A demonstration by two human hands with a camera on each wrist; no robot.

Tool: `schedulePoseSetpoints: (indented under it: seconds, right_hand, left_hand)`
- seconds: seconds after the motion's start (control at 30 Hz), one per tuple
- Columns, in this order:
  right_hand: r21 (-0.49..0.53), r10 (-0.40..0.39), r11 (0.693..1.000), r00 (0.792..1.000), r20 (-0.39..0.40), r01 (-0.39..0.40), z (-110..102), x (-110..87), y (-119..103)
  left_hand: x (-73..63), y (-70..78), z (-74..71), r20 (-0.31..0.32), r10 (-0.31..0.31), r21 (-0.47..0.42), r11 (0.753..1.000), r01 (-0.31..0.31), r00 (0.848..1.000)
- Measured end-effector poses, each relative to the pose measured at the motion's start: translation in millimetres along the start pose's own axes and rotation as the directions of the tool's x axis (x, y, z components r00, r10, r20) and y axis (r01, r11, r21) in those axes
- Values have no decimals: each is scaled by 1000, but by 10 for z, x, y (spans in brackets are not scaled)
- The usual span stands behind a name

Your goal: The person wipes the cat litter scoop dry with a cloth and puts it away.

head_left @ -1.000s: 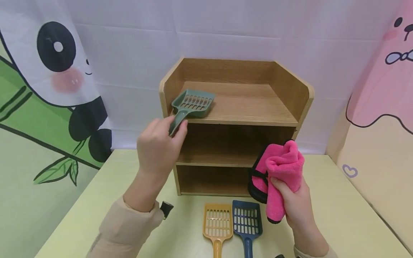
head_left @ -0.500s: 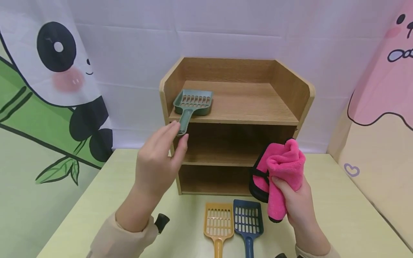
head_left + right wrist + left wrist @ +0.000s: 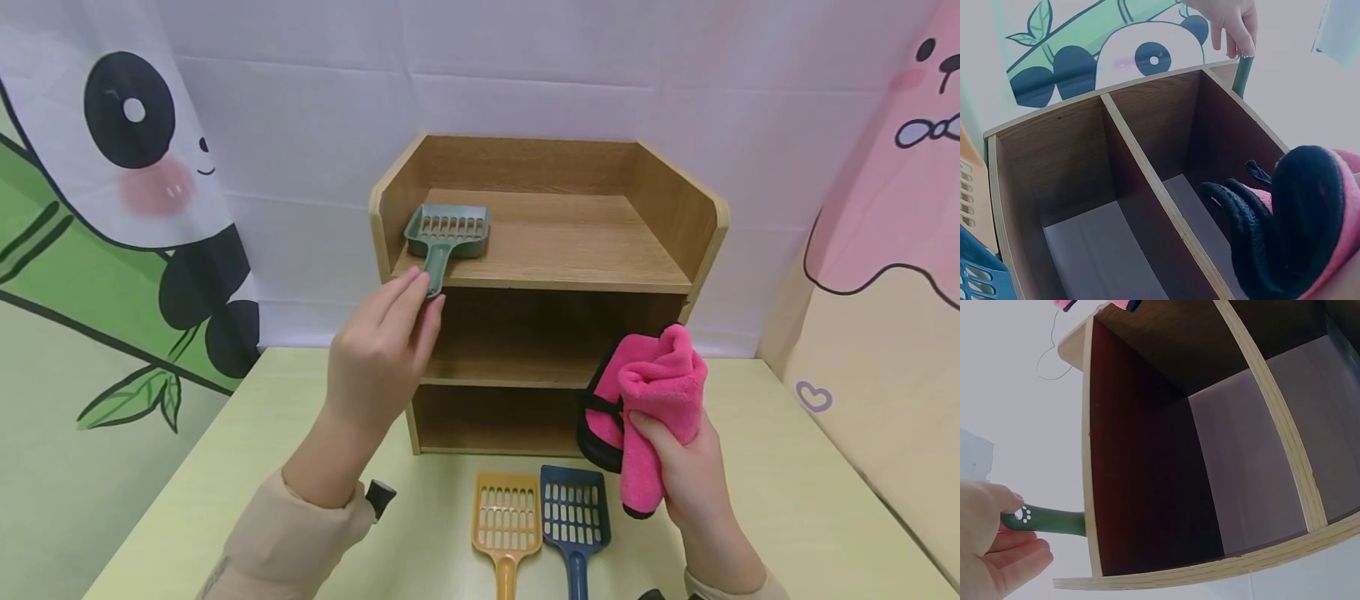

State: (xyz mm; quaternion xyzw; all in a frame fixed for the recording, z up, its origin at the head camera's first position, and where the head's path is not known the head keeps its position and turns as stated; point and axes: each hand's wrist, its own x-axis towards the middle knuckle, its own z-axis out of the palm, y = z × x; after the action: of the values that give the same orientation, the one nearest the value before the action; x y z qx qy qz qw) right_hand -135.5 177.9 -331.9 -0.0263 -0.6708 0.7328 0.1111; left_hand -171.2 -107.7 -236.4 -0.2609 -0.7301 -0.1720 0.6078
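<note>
A green litter scoop (image 3: 451,229) lies at the left of the wooden shelf's top board, its handle (image 3: 1047,520) sticking out past the front edge. My left hand (image 3: 378,342) pinches the end of that handle between thumb and fingers. A white paw print shows there in the left wrist view. My right hand (image 3: 693,467) grips a folded pink plush cloth (image 3: 663,383) with black edging, in front of the shelf's right side. Its dark underside (image 3: 1307,212) faces the right wrist camera.
The wooden shelf (image 3: 558,242) stands on a pale yellow table (image 3: 787,467), with two lower compartments under its top board. A yellow litter scoop (image 3: 506,517) and a blue litter scoop (image 3: 576,508) lie side by side before it. A printed curtain hangs behind.
The green litter scoop has straightened and slid slightly back and left on the top board. My left hand loosened, then closed on the handle's end. My right hand holds the cloth in the same place.
</note>
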Motion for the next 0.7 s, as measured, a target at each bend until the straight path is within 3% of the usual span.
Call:
schedulePoseSetpoints:
  seconds: [0.4, 0.7]
  right_hand:
    - [-14, 4, 1000, 1000, 8, -3, 8, 11, 18]
    - [-22, -7, 1000, 1000, 20, 8, 9, 25, 38]
  left_hand:
    - [45, -105, 148, -5, 12, 39, 999, -11, 1000]
    - [71, -160, 206, 36, -5, 70, 998, 2, 999]
